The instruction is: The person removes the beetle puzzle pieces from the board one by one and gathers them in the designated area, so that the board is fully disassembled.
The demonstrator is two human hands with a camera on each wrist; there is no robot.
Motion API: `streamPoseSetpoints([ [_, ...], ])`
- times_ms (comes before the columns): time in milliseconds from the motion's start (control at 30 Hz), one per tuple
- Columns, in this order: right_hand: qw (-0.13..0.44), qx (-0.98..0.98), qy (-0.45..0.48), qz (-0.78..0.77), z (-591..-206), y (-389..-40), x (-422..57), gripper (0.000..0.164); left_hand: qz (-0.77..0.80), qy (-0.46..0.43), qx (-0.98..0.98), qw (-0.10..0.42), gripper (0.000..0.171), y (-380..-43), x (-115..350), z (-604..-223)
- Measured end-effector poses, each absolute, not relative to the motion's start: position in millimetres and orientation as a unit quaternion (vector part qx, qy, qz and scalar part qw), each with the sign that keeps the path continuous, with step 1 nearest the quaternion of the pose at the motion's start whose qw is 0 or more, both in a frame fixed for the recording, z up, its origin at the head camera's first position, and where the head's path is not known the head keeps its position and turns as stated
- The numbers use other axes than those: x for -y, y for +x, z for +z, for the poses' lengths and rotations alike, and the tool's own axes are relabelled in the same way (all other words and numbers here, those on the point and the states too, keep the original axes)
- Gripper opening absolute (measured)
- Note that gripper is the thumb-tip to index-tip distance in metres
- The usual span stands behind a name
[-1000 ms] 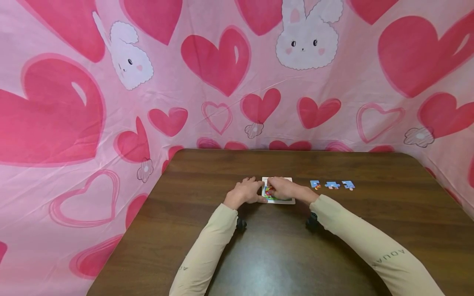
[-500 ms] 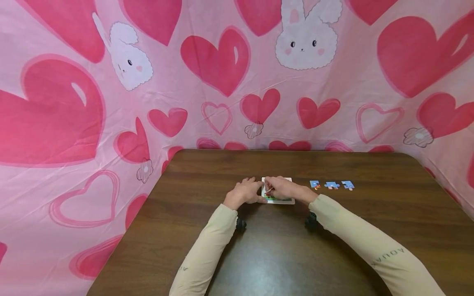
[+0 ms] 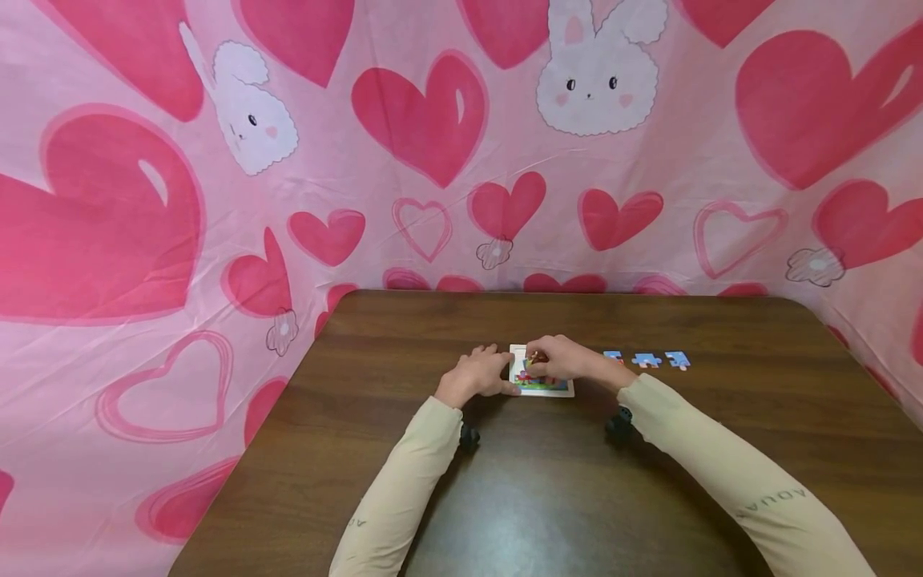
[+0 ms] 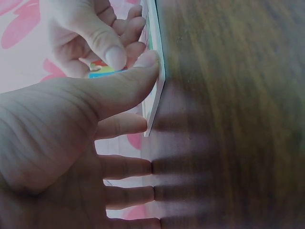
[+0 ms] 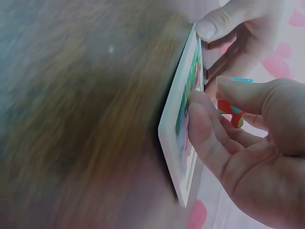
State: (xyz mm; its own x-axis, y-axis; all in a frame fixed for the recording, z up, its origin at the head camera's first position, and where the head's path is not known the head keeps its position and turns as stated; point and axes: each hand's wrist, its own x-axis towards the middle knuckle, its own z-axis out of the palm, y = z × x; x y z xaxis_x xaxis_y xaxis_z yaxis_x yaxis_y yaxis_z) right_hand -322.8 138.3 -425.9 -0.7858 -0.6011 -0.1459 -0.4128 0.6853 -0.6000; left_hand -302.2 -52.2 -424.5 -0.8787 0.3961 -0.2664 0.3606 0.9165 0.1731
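A small white-framed jigsaw puzzle (image 3: 548, 393) with a colourful picture lies on the table under both hands. My left hand (image 3: 476, 374) rests at its left side. The thumb lies on the frame's near corner, and the other fingers stretch out straight, tips down at the tabletop in the left wrist view. Just over the puzzle, my right hand (image 3: 566, 358) pinches a puzzle piece (image 5: 225, 106) with red, blue and yellow parts between thumb and fingers. In the head view those fingers cover part of the picture, while a pale area shows at the frame's upper left.
Three loose blue puzzle pieces lie in a row to the right: one (image 3: 611, 354) partly behind the right wrist, a middle one (image 3: 646, 361) and a far one (image 3: 678, 360). The brown wooden table (image 3: 404, 320) ends at a pink heart-patterned cloth (image 3: 418, 232).
My right hand has shifted slightly right and up off the puzzle with the piece in its fingers, showing more of the picture. My left hand has stayed in place.
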Motion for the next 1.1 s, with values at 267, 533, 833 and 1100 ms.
streamPoseSetpoints([
  [267, 0.15, -0.903, -0.283, -0.286, -422.2, -322.5, -154.5, 0.009, 0.058, 0.195, -0.967, 0.152, 0.072, -303.3, 52.1, -425.8],
  [533, 0.161, -0.901, -0.266, -0.301, -417.6, -322.1, -176.3, 0.016, 0.065, 0.192, -0.967, 0.158, 0.072, -303.0, 51.5, -425.3],
  [833, 0.171, -0.899, -0.25, -0.316, -415.1, -321.2, -200.0, 0.017, 0.065, 0.193, -0.966, 0.16, 0.073, -302.8, 51.9, -424.8],
  [1100, 0.201, -0.893, -0.243, -0.321, -413.2, -320.5, -216.0, 0.016, 0.066, 0.198, -0.967, 0.149, 0.071, -303.4, 52.8, -424.6],
])
